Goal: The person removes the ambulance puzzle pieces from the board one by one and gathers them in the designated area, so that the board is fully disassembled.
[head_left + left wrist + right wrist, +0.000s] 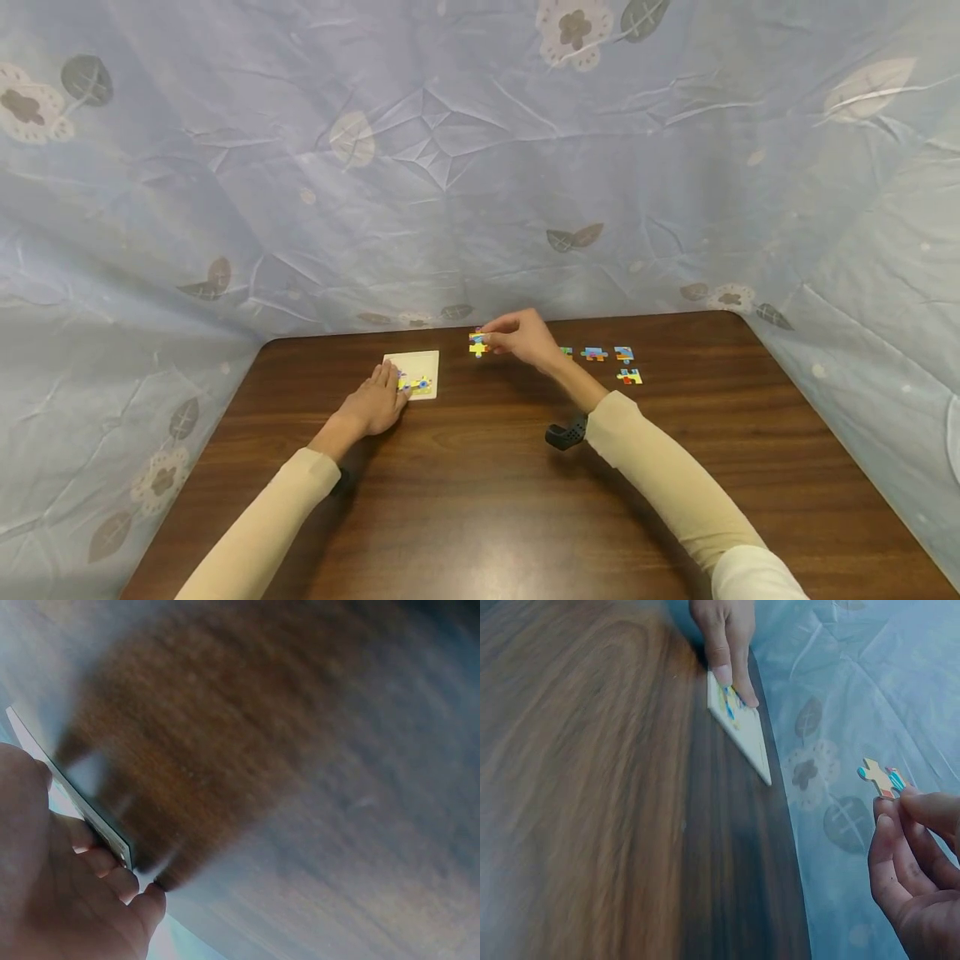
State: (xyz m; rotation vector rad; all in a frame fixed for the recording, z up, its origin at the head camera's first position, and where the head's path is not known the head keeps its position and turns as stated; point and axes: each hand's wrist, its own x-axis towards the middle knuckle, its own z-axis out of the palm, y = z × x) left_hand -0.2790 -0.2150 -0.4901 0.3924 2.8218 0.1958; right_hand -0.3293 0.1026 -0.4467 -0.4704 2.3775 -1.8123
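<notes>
A pale square puzzle board (417,363) lies at the back left of the table, with a few colourful pieces fitted along its near side. My left hand (375,400) rests on its left part, fingers extended over the edge; the left wrist view shows the fingertips (120,881) right at the board's rim. Between thumb and fingers, my right hand (527,340) pinches a yellow and blue jigsaw piece (477,342), held to the right of the board. In the right wrist view the piece (879,778) shows its knobs beyond the fingertips.
To the right of my right hand several loose jigsaw pieces, among them a blue one (594,354) and a yellow one (629,377), lie on the dark wooden table (480,500). A flowered pale blue cloth (480,208) hangs behind and beside the table.
</notes>
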